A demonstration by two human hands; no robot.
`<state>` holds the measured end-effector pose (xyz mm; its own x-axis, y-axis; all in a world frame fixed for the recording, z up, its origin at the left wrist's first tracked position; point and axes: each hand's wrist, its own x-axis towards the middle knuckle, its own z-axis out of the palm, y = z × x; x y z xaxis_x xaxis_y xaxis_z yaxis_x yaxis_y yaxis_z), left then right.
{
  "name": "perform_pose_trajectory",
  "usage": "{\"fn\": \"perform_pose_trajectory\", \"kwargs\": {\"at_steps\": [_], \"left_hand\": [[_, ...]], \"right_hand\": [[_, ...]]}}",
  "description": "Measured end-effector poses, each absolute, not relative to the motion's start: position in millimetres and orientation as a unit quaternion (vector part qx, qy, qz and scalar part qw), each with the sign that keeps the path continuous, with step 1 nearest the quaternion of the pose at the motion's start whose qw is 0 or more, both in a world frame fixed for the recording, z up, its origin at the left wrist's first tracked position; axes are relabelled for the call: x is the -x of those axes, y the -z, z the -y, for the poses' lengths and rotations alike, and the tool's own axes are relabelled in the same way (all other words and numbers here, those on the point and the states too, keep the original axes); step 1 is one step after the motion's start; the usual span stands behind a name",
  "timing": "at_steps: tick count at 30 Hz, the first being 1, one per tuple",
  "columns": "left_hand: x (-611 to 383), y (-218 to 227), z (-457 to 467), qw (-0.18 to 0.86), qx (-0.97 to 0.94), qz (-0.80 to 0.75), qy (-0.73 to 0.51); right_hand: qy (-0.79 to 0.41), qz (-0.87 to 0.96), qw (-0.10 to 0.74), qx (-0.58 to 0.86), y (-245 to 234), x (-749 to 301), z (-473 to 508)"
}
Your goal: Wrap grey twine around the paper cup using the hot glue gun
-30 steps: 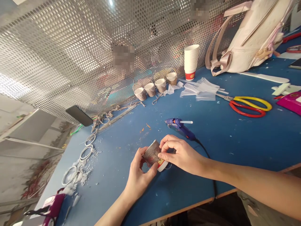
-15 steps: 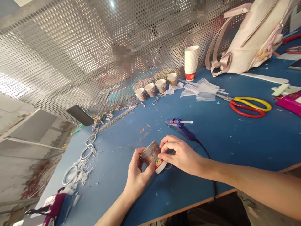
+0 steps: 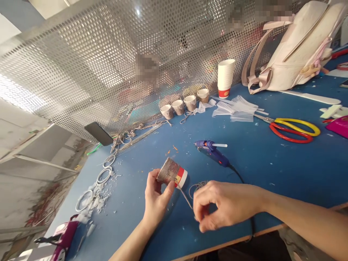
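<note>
While the left hand (image 3: 157, 197) supports the cup (image 3: 170, 172) over the near middle of the blue table (image 3: 274, 165), the glue gun (image 3: 213, 154) lies on the far side of the right hand (image 3: 223, 206). Its black cable (image 3: 239, 175) runs toward the near edge, crossing behind the right forearm. A loose coil (image 3: 201, 184) sits beside the right hand, partly covered by it. At the right are the scissors (image 3: 296, 129), blades directed at a pile of clear strips (image 3: 239, 108); farther off stands a pale backpack (image 3: 293, 61). A perforated metal panel (image 3: 108, 54) bounds the far side, with a dark phone (image 3: 98, 133) near its left end.

The cup is tilted on its side. Grey-brown cord covers its left portion in close turns; the right portion is bare, showing a red band with a yellow mark and a white end. A straight strand (image 3: 185, 196) leads from the cup to the right hand. The left fingers and thumb are clamped on the cup. The right fingers are curled together on the strand; the exact pinch point is hidden.

Count: one cup in hand; four wrapped cups (image 3: 190, 103) in a far row; one stack of paper cups (image 3: 226, 78), number unclear; one glue gun; one pair of scissors; at least three pale rings (image 3: 97, 181) at the left.
</note>
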<state>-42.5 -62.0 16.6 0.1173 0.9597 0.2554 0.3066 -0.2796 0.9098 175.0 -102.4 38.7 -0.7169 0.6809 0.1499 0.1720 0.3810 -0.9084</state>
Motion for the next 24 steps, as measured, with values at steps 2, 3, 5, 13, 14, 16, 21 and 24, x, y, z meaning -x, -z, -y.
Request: {"fn": "perform_pose_trajectory", "kwargs": {"at_steps": [2, 3, 5, 13, 14, 16, 21, 24], "left_hand": [[47.0, -15.5, 57.4, 0.362, -0.642, -0.489, -0.467], [49.5, -15.2, 54.8, 0.365, -0.632, -0.489, -0.478], [54.4, -16.6, 49.3, 0.371, -0.608, -0.488, -0.505], [69.2, -43.7, 24.2, 0.359, -0.487, -0.463, -0.647], [71.1, -46.2, 20.3, 0.356, -0.481, -0.459, -0.657], [74.5, -49.1, 12.8, 0.35, -0.464, -0.456, -0.674], [76.3, -48.6, 4.4, 0.362, -0.438, -0.47, -0.675], [75.0, -46.9, 6.8, 0.364, -0.437, -0.481, -0.668]], "right_hand": [[-0.521, 0.79, 0.183, 0.266, -46.0, -182.9, 104.4], [-0.527, 0.789, 0.154, 0.275, -48.7, -186.5, 104.5], [-0.519, 0.785, 0.124, 0.314, -52.2, -193.2, 102.9], [-0.423, 0.773, 0.18, 0.438, -66.3, -231.8, 99.0], [-0.414, 0.767, 0.191, 0.452, -69.8, -237.9, 101.6], [-0.401, 0.753, 0.208, 0.478, -75.7, -249.0, 108.2], [-0.399, 0.73, 0.245, 0.497, -71.5, -272.2, 125.6], [-0.391, 0.678, 0.236, 0.576, -61.7, -288.0, 131.2]]}}
